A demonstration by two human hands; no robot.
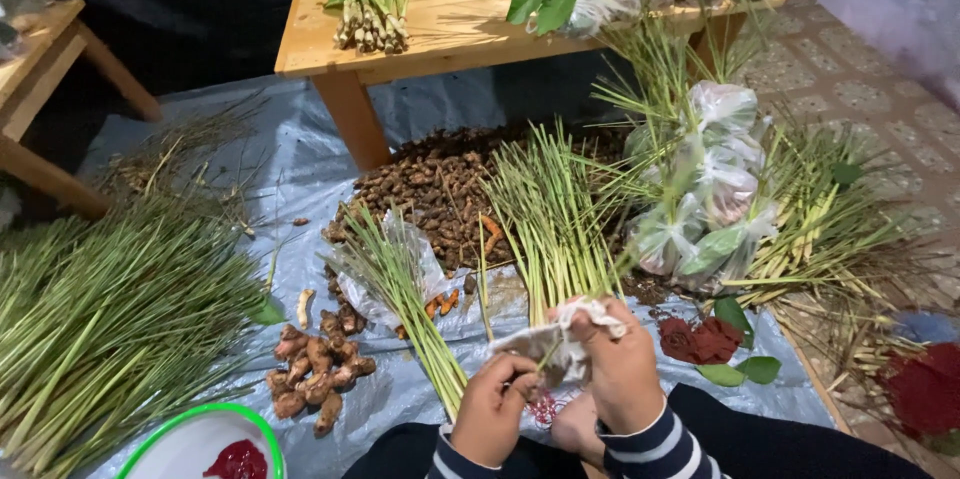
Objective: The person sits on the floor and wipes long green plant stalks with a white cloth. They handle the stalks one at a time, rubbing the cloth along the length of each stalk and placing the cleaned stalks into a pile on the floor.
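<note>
Both hands, left and right, grip closed on a clear plastic bag around lemongrass stalks

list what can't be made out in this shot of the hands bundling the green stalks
Head view:
- Stalk bundle: its base, covered by the right hand and a clear plastic bag.
- Left hand: fingertips curled out of sight, grip unclear.
- White bowl: cut off by the bottom edge.
- Filled bags: contents blurred behind plastic.

Lemongrass bundle base hidden behind right hand; white bowl cut off by bottom edge.
</note>
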